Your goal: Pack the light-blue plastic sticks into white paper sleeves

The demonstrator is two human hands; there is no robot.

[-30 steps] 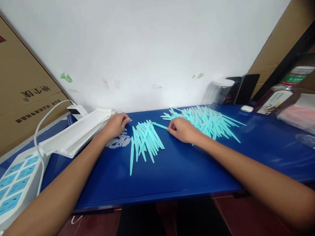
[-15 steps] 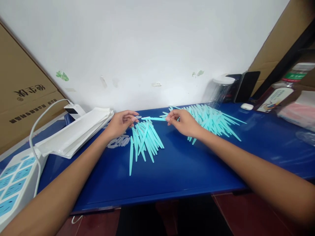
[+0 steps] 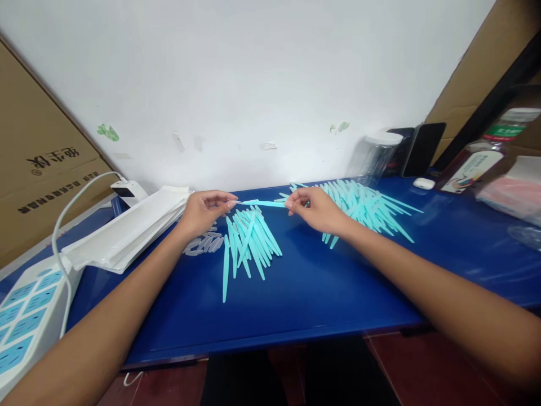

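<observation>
My right hand [image 3: 313, 208] pinches the tail end of a turquoise eyebrow razor [image 3: 269, 204], which points left. Between the fingertips of my left hand [image 3: 206, 211] is a small clear blade cap [image 3: 239, 202], its end meeting the razor's head. How far the cap covers the blade is too small to tell. Below the hands lies a fanned heap of turquoise razors [image 3: 253, 239]. Loose clear caps [image 3: 207, 243] are scattered beside my left wrist. Behind my right hand spreads a larger pile of turquoise razors [image 3: 363, 206].
White paper sleeves [image 3: 131, 225] and a power strip [image 3: 29, 316] with a white cable are on the left. Toward the right stand a clear lidded jar [image 3: 376, 152], a phone [image 3: 424, 149], a bottle [image 3: 486, 152] and a tissue pack [image 3: 513, 186]. A white wall backs the blue table [image 3: 296, 304].
My left hand's fingers have closed into a pinch, and the clear cap has come in line with the razor's head, now touching it. My right hand has barely moved.
</observation>
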